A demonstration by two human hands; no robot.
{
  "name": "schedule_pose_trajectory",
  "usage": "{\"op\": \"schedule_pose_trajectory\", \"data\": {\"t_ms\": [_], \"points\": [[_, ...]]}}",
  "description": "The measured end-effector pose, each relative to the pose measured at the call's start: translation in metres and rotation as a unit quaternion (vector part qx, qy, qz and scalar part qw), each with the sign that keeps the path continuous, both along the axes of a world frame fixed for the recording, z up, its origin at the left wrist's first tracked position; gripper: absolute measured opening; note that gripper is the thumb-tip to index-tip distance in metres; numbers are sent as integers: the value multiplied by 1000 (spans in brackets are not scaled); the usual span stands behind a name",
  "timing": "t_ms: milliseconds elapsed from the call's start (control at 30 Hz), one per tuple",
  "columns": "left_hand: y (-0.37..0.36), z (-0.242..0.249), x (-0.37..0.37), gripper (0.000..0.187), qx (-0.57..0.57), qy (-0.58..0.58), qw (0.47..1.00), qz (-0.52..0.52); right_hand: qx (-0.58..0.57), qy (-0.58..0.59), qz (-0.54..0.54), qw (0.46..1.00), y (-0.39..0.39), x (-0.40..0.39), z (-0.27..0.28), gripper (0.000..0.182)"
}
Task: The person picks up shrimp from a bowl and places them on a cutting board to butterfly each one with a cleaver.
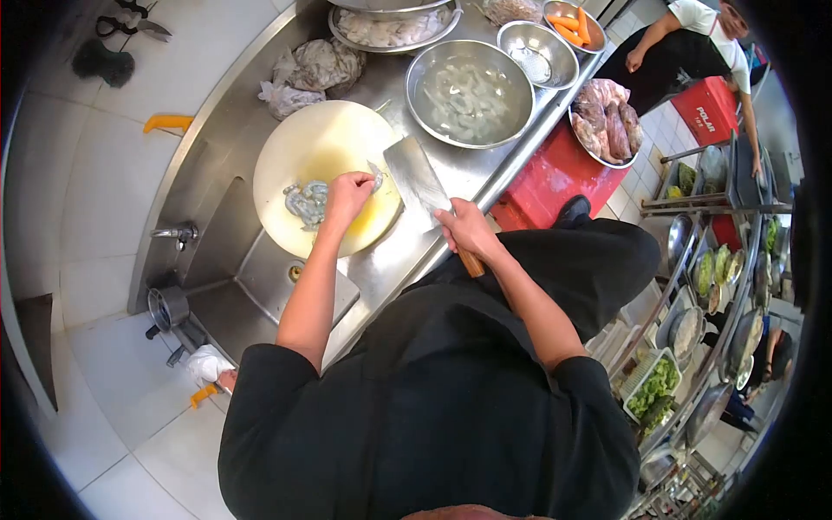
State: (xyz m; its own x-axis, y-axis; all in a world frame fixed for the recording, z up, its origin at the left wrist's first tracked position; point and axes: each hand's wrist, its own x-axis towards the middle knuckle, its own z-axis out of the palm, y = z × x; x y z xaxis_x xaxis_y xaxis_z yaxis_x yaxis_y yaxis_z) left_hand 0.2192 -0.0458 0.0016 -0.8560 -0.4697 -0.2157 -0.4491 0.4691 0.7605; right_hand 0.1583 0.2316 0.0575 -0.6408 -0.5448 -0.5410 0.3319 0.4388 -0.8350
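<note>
My left hand (349, 199) pinches a grey raw shrimp (376, 176) over the round cutting board (290, 143). A small pile of grey shrimp (306, 204) lies on the board, left of that hand. My right hand (469, 228) is closed round a cleaver; its broad blade (416, 178) points up and left at the board's right edge, and its wooden handle (471, 263) sticks out below the hand. Beyond the blade stands a metal bowl (412, 113) with pale shrimp in cloudy water.
A sink basin (251, 286) and tap (178, 234) are at left. Plastic bags (321, 65), a small bowl (537, 54) and carrots (568, 30) stand farther back. Right of the counter, a basin of meat (607, 126) rests on a red box (555, 178). Another person (685, 43) is beyond, near shelves.
</note>
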Motion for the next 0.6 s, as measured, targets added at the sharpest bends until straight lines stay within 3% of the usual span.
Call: {"op": "schedule_pose_trajectory", "data": {"t_ms": [133,600], "points": [[6,4,3,22,-75,39,996,-19,2,19,7,1000,-13,-11,-15,31],[12,17,1,32,-81,-30,996,0,-4,-17,20,1000,-21,-8,-8,30]]}}
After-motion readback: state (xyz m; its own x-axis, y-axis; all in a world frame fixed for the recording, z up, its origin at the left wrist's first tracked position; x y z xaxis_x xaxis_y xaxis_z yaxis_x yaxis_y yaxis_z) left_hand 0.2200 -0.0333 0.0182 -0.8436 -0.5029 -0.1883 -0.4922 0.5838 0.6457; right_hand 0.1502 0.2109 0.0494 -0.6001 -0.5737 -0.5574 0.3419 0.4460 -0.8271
